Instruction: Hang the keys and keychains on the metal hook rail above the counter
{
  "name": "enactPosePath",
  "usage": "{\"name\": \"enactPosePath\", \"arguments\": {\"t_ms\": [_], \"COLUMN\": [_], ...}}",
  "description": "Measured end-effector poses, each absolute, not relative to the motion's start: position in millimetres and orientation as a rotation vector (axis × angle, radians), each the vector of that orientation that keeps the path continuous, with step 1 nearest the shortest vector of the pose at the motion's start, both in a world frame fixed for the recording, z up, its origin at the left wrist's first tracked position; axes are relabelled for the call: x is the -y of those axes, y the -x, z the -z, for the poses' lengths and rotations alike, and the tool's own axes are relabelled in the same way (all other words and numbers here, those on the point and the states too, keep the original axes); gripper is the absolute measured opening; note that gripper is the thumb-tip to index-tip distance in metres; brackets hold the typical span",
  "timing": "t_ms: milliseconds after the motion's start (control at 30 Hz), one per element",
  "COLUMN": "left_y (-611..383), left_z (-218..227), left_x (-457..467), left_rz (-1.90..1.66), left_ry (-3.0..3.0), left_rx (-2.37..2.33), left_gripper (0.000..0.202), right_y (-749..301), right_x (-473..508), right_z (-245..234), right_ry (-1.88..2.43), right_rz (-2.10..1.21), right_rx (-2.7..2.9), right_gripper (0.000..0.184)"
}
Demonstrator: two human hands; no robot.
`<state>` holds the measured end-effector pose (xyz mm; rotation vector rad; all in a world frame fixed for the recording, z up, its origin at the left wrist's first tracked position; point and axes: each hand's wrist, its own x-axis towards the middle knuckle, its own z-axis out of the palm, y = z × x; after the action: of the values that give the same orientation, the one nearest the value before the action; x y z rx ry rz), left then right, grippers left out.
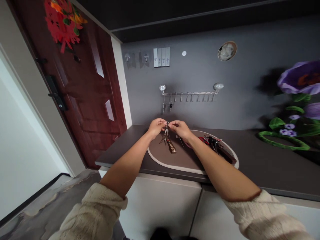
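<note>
My left hand and my right hand meet above a brown oval mat. Their fingertips pinch the top ring of a bunch of keys from both sides. Several keys and a brown tag-like strap with light lettering hang from it. Partly hidden by my right hand, a thin dark item lies on the mat. Right of my right wrist, a pile of keys with red and black pieces rests on the mat.
A metal hook rail is fixed to the grey wall, with small keys on its left hooks. Purple artificial flowers stand right on the dark countertop. A dark red door is at left; a shelf overhangs above.
</note>
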<state>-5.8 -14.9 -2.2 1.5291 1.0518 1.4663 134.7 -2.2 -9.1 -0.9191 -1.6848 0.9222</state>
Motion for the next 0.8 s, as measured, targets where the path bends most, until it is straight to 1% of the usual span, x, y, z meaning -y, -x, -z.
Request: {"name": "enactPosePath", "arguments": {"t_ms": [233, 367, 633, 800], "left_y": [3.9, 1.8, -0.4, -2.4], "left_z": [4.4, 4.1, 6.3, 10.5], "left_x": [13.1, 14.7, 14.4, 12.1], "left_rz": [-1.488, -1.483, -1.519, -1.543], "left_ry": [-1.491, -1.458, -1.460, -1.497], "left_rx": [-0.961, -0.927, -0.845, -0.917], "left_gripper": [0.009, 0.015, 0.024, 0.027], "right_y": [-133.0, -133.0, -136.0, -138.7], "right_x": [1.1, 1.5, 3.1, 3.0], "right_z": [7.3, 6.4, 3.7, 1.4], "right_ry": [0.817, 0.821, 0.804, 0.832], "right_rz": [-0.992, -0.983, -0.954, -0.904], "right_rx": [1.620, 1.611, 1.593, 1.581], "right_gripper": [0.026, 0.028, 0.027, 0.026]}}
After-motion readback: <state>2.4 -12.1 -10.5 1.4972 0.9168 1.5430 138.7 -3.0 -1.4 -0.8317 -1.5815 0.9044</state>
